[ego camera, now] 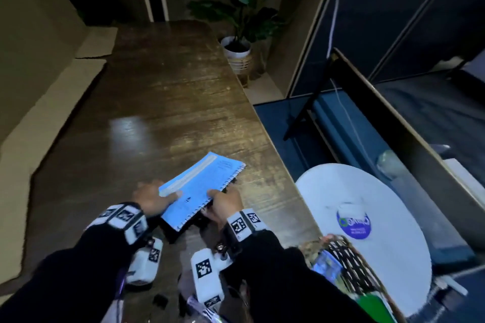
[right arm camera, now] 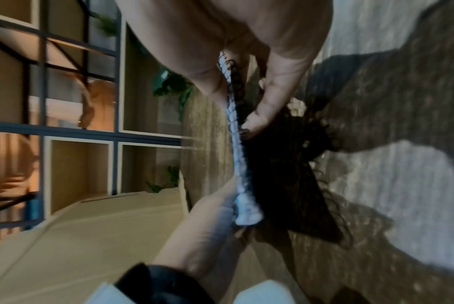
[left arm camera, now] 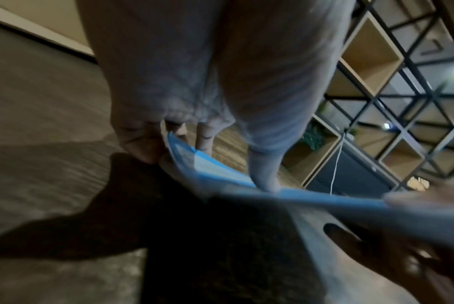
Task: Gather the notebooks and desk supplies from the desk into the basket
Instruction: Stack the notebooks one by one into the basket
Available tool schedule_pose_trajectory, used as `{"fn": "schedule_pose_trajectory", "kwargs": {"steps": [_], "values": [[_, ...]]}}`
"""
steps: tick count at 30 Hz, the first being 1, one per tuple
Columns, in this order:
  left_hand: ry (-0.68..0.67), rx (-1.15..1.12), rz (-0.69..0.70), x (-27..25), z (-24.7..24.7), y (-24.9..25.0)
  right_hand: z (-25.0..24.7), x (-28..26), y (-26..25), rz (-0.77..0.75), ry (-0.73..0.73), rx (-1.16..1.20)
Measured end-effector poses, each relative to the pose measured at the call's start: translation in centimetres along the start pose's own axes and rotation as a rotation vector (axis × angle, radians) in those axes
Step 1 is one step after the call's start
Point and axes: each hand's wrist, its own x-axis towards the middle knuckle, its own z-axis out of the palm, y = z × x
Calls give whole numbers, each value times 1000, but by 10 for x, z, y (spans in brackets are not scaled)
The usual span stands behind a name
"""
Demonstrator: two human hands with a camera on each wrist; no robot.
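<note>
Both sleeved forearms fill the bottom of the head view, and just beyond them the left hand [ego camera: 151, 198] and right hand [ego camera: 225, 204] hold a blue spiral notebook [ego camera: 200, 189] between them near the desk's [ego camera: 162, 92] right edge, toward its near end. The left hand clasps the plain long side with its thumb on the cover; the right closes on the wire-bound side. Something dark lies directly under the notebook, perhaps a second book, though the dim light leaves this uncertain. At the lower right, off the desk edge, the woven basket [ego camera: 351, 257] stands on a white round table [ego camera: 367, 207] and already holds a few colourful items. Two hands on opposite sides probably keep the floppy cover from sagging on the way over.

From the left wrist, the fingers [left arm camera: 205, 137] curl under the blue cover while the thumb [left arm camera: 264, 170] presses on top, a narrow pinch. The notebook's [left arm camera: 285, 193] edge is raised off the wood with a shadow beneath.

From the right wrist, the thumb [right arm camera: 210, 82] and fingers [right arm camera: 270, 102] squeeze the spiral binding [right arm camera: 237, 144], a tight grip on the notebook, with the left hand [right arm camera: 207, 226] at its far corner. I judge the lift toward the basket is the step in hand.
</note>
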Motion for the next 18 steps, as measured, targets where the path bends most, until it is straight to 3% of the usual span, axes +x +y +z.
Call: {"fn": "schedule_pose_trajectory", "kwargs": {"steps": [3, 6, 11, 15, 18], "values": [[62, -215, 104, -34, -13, 0, -17, -39, 4, -93, -36, 28], [21, -367, 284, -84, -29, 23, -48, -89, 9, -200, -57, 32], [-7, -384, 579, -165, -38, 79, -111, -149, 34, -433, 208, -67], [-16, -344, 707, -218, -5, 127, -167, -196, 68, -400, 324, 90], [-96, -205, 715, -244, 35, 154, -199, -219, 104, -242, 406, 160]]}}
